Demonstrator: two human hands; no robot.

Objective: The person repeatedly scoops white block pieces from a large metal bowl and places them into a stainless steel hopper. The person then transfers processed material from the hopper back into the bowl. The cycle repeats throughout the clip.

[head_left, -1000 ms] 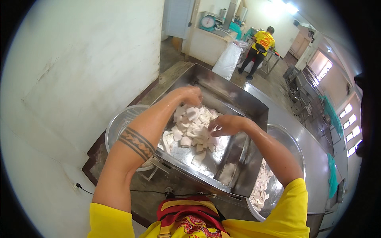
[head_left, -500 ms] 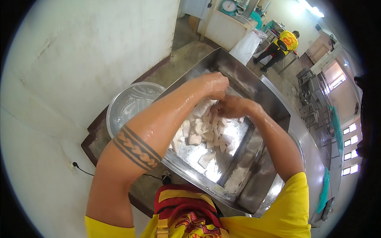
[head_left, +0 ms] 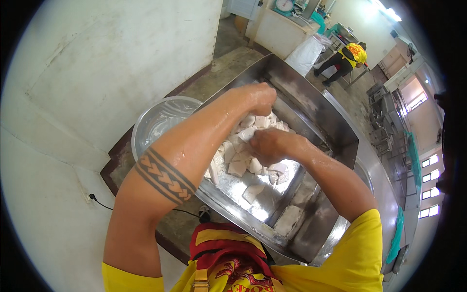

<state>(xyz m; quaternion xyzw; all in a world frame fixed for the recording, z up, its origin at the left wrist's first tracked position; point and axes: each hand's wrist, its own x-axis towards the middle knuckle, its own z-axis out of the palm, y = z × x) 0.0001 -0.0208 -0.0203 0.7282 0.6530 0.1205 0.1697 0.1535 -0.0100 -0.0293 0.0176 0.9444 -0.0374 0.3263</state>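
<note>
Inside a deep stainless steel tub [head_left: 311, 253] lies a heap of wet, pale white chunks [head_left: 237, 165], mostly flat and angular; I cannot tell what they are. My left hand [head_left: 265, 100] is closed like a fist above the far side of the heap, and whatever its fingers hold is hidden. Lower and to the right, my right hand [head_left: 270, 146] is curled down at the heap, touching the chunks; its fingertips are out of sight. One loose chunk [head_left: 252, 193] rests apart on the shiny tub floor, nearer to me.
A round metal basin [head_left: 168, 109] stands left of the tub, partly behind my left forearm. A pale wall [head_left: 97, 73] rises at the left. Far off, a person in a yellow shirt [head_left: 352, 53] bends over near a white sack [head_left: 304, 58]. A dial scale [head_left: 283, 6] sits beyond.
My right hand has come down toward me over the chunks, away from my left hand. My left hand has shifted slightly left. The heap is rearranged, and the far person bends lower.
</note>
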